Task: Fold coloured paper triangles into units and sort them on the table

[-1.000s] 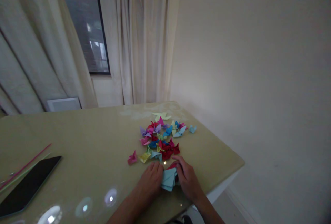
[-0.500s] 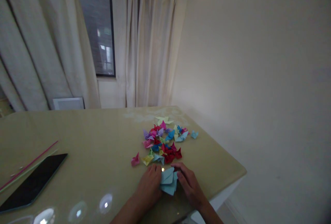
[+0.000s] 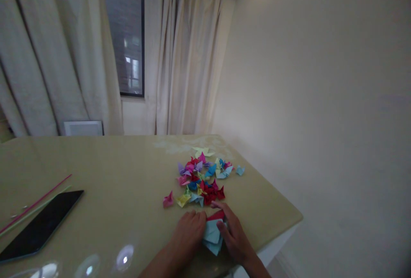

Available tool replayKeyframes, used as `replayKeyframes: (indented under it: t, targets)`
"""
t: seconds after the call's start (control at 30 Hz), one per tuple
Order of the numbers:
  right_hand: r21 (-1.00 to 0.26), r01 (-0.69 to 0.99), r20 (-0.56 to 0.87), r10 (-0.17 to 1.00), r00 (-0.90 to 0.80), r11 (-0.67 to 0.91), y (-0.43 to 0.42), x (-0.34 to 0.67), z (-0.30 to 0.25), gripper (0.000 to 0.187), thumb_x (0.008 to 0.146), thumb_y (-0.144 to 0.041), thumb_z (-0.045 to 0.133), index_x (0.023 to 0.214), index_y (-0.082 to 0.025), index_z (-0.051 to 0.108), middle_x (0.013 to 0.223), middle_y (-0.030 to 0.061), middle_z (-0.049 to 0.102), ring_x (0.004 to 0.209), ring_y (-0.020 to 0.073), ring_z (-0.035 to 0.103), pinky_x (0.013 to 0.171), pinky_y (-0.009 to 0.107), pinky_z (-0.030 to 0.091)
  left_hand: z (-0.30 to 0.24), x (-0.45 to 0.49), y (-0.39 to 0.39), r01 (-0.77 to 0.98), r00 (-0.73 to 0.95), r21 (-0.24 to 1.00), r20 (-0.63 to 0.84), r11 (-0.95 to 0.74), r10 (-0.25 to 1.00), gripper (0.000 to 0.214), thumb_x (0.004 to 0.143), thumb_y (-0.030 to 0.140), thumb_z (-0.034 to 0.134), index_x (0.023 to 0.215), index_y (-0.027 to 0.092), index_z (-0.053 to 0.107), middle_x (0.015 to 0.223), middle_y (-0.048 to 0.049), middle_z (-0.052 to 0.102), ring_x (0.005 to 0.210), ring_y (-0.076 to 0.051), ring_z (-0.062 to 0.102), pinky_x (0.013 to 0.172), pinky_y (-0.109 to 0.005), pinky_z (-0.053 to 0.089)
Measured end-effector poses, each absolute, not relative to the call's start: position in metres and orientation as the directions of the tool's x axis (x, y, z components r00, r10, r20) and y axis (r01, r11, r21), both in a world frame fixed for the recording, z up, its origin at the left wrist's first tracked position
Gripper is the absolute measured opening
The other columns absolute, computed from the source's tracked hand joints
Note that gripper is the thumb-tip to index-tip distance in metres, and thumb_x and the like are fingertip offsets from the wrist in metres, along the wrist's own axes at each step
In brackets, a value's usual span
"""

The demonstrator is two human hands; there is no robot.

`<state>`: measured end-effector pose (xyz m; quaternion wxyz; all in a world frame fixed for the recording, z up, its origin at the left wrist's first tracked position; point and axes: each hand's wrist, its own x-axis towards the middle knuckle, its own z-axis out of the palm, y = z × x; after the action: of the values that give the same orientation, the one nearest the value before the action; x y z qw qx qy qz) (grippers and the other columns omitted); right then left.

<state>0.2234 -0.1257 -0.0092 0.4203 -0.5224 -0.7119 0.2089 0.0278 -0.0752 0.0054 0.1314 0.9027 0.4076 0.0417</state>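
Note:
Several light blue paper sheets [image 3: 212,232] lie between my hands at the near right of the table, fanned out over one another. Beyond their top edge shows a piece of red paper [image 3: 217,215]. My left hand [image 3: 190,233] is closed on the sheets' left edge, fingers curled and partly hidden. From the right, my right hand [image 3: 235,236] grips them, its thumb on the blue sheets and its forefinger reaching over the red paper. Just past my hands lies a pile of folded paper figures [image 3: 210,191] in red, pink, blue, yellow and purple.
A dark flat tablet-like object [image 3: 43,225] rests at the left of the table [image 3: 122,184], beside a pink stick [image 3: 37,203] and a pale green one. Past the table's right edge rises a wall [image 3: 321,98]. Behind are curtains [image 3: 189,55] and a window [image 3: 126,34].
The red paper now shows beyond the blue sheets. My hands and the sheets sit slightly lower and further right in view, and my right hand has closed over the sheets' right edge.

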Motion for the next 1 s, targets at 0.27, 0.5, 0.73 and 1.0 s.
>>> replayKeyframes:
  t: [0.27,0.5,0.73,1.0]
  targets:
    - [-0.771,0.486,0.429,0.899,-0.081,0.412,-0.136,0.232,-0.020,0.073,0.099,-0.072,0.049,0.158,-0.029,0.043,0.151,0.0130,0.058,0.136,0.0330,0.059,0.114,0.046,0.047,0.007,0.025,-0.074,0.674,0.663,0.407,0.035,-0.617,0.748,0.048,0.093,0.008,0.045,0.139,0.019,0.055,0.136,-0.0143,0.067,0.128,-0.026,0.062,0.110,-0.037,0.045]
    - [-0.841,0.287,0.450,0.887,-0.101,0.459,-0.130,0.221,-0.005,0.086,0.097,-0.079,0.042,0.164,-0.026,0.028,0.147,0.0179,0.058,0.102,0.0285,0.072,0.092,0.043,0.059,0.009,0.014,-0.072,0.406,0.544,0.750,0.260,-0.522,0.798,0.031,0.091,0.020,0.050,0.120,0.021,0.060,0.120,-0.0130,0.069,0.107,-0.025,0.064,0.098,-0.036,0.052]
    - [-0.783,0.441,0.427,0.895,-0.133,0.439,-0.127,0.221,-0.002,0.080,0.099,-0.077,0.040,0.161,-0.026,0.038,0.148,0.0163,0.059,0.120,0.0307,0.067,0.102,0.045,0.055,0.010,0.012,-0.060,0.070,0.327,0.974,0.183,-0.217,0.927,0.053,0.092,0.065,0.061,0.113,0.016,0.067,0.108,-0.0097,0.075,0.101,-0.027,0.068,0.094,-0.038,0.056]
    - [-0.517,0.585,0.701,0.701,-0.131,0.625,-0.096,0.208,0.096,0.088,0.099,-0.081,0.022,0.159,-0.020,0.045,0.153,0.0172,0.055,0.147,0.0367,0.045,0.123,0.053,0.033,-0.001,0.010,-0.054,0.064,0.432,0.961,0.218,-0.271,0.875,0.054,0.089,0.060,0.067,0.125,0.020,0.069,0.127,-0.0102,0.073,0.117,-0.030,0.066,0.107,-0.041,0.052]
